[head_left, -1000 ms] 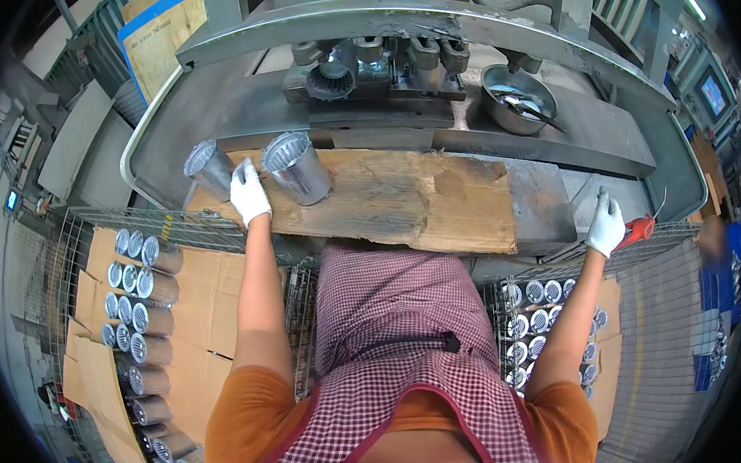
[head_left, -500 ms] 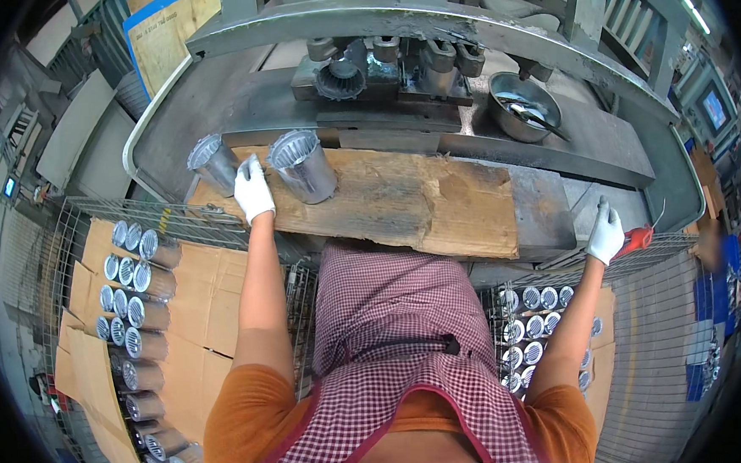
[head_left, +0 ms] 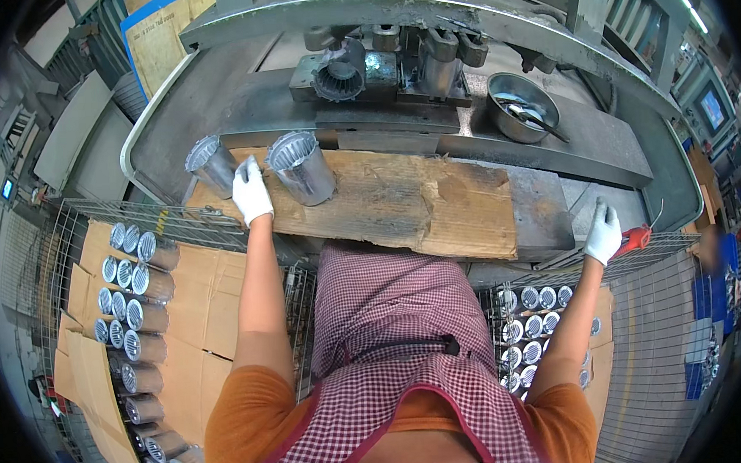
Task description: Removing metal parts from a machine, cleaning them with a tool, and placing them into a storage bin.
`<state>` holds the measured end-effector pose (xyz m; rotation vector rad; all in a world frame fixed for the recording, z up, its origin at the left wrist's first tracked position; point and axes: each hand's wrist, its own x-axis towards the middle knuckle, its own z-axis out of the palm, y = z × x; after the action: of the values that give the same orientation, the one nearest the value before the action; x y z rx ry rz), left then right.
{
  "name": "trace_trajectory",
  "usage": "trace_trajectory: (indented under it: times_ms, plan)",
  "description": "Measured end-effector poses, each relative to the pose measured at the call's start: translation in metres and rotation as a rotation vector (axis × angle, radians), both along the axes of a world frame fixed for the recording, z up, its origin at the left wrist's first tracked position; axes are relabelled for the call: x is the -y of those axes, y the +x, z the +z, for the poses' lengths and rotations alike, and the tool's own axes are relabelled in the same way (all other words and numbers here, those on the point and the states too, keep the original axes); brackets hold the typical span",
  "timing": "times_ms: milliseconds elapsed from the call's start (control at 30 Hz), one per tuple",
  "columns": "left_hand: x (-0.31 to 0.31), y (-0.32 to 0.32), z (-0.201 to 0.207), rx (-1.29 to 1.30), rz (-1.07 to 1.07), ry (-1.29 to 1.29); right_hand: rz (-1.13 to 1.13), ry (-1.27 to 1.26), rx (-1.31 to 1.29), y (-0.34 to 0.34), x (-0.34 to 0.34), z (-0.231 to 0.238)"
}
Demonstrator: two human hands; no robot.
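Workshop bench, steel, with a worn wooden board [head_left: 386, 201] laid across it. Two ribbed metal cylinders [head_left: 301, 168] are stood on the board's left end; the gloved left hand [head_left: 252, 193] is rested between them, fingers loosely spread, gripping neither. Gloved right hand [head_left: 602, 232] is laid flat, open, beside a red tool [head_left: 636, 238].

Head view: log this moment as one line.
left hand between two metal cups on wooden board | right hand beside red tool
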<state>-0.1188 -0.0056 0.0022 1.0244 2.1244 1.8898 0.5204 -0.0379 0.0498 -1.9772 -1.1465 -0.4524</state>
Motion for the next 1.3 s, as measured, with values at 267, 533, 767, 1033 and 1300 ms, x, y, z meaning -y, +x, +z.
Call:
trace_trajectory:
  times_ms: [267,533,767,1033,1300]
  plan:
    - [0.019,0.031,0.090,0.091,-0.011,0.240,0.861,0.050,0.181,-0.148,-0.025,0.091]
    - [-0.071,0.125,0.152,-0.441,-0.577,-0.390,0.817,-0.182,0.343,-0.263,-0.194,0.124]
    - [-0.135,0.142,0.135,-0.500,-0.336,-0.557,0.873,-0.102,0.328,-0.273,-0.173,0.112]
    - [-0.113,0.128,0.150,-0.941,-0.174,-0.095,1.125,0.072,0.290,-0.266,-0.063,0.057]
    - [-0.103,0.163,0.175,-1.404,-0.294,0.020,1.058,-0.395,0.043,-0.260,-0.049,0.084]
